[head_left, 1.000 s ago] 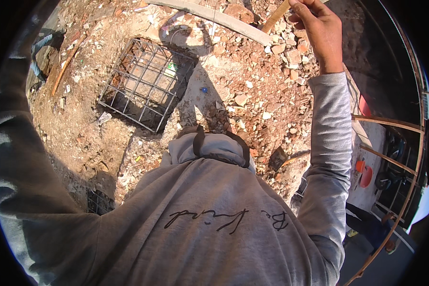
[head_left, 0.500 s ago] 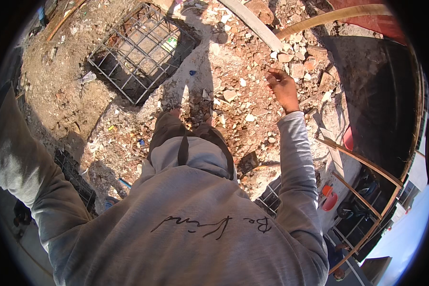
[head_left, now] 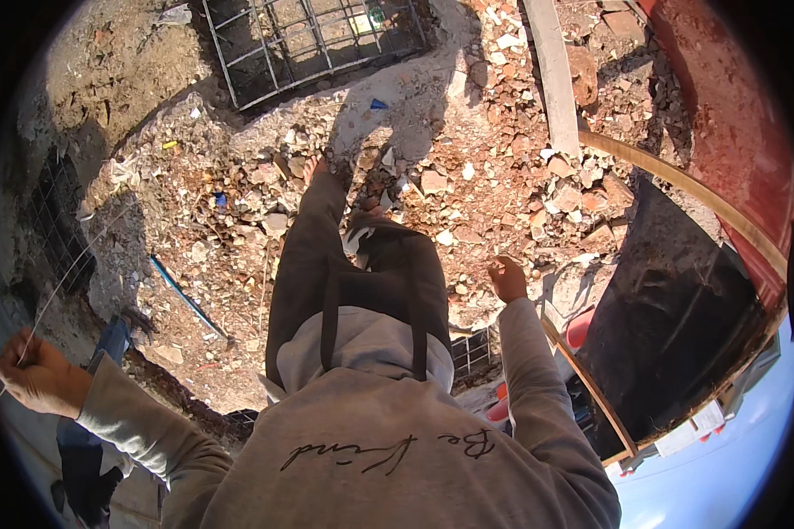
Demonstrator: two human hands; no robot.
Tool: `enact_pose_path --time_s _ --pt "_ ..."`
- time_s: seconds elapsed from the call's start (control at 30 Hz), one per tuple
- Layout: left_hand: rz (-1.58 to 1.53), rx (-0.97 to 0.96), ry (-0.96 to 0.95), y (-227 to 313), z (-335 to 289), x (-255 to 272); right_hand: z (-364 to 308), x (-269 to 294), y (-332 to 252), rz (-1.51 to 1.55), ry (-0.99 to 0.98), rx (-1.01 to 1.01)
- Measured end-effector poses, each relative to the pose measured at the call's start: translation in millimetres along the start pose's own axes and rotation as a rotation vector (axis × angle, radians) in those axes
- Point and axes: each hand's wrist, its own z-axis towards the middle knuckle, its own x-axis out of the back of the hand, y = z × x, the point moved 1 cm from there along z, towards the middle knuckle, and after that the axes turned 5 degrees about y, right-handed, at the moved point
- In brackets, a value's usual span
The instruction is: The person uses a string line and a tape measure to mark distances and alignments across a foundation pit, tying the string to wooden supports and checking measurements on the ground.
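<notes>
At the far left, my left hand [head_left: 42, 377] is closed on a thin pale string [head_left: 66, 275]. The string is drawn nearly straight, from below the fist up toward the rubble. My right hand [head_left: 508, 279] hovers above the broken stones at the right, its fingers curled in; whether it holds anything is hidden. Both arms wear long grey sleeves, and both are held apart from my body. One bare foot [head_left: 313, 167] shows on loose rubble [head_left: 397, 176] ahead of me.
A steel rebar grid [head_left: 300, 53] lies over a pit at the top. A concrete post [head_left: 551, 79] and a curved wooden strip [head_left: 688, 185] border the right side, beside dark sheeting [head_left: 679, 326]. A blue rod [head_left: 188, 300] lies at the left. Another person's leg [head_left: 110, 339] shows near my left arm.
My left hand has come into view with the string. My right hand has moved lower in the picture, nearer my body. The view has shifted, so the rebar grid now sits higher.
</notes>
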Motion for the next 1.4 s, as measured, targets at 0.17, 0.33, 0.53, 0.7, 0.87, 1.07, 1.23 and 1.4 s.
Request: enact_pose_path --time_s 0.17,0.33,0.53,0.7,0.87,1.07,1.23,1.4 --pt "0.177 0.336 -0.035 -140 -150 -64 67 -16 9 -0.087 0.132 0.071" --pt "-0.074 0.859 -0.097 -207 -332 -178 195 -54 -64 -0.126 0.036 0.202" --pt "-0.047 1.161 -0.124 -257 -494 -237 425 -222 -173 -0.156 -0.088 0.676" --pt "0.248 1.327 0.061 -287 -565 -223 532 -335 -283 -0.298 0.050 1.003" --pt "0.254 1.295 0.229 -301 -574 -222 612 -394 -261 -0.538 0.220 1.110" --pt "0.319 1.318 0.277 -299 -571 -234 578 -359 -246 0.003 -0.054 0.773" --pt "0.313 1.300 0.235 -304 -565 -246 610 -339 -239 0.182 0.165 0.889" --pt "0.364 1.289 0.212 -306 -566 -254 607 -357 -241 -0.218 0.026 0.792"
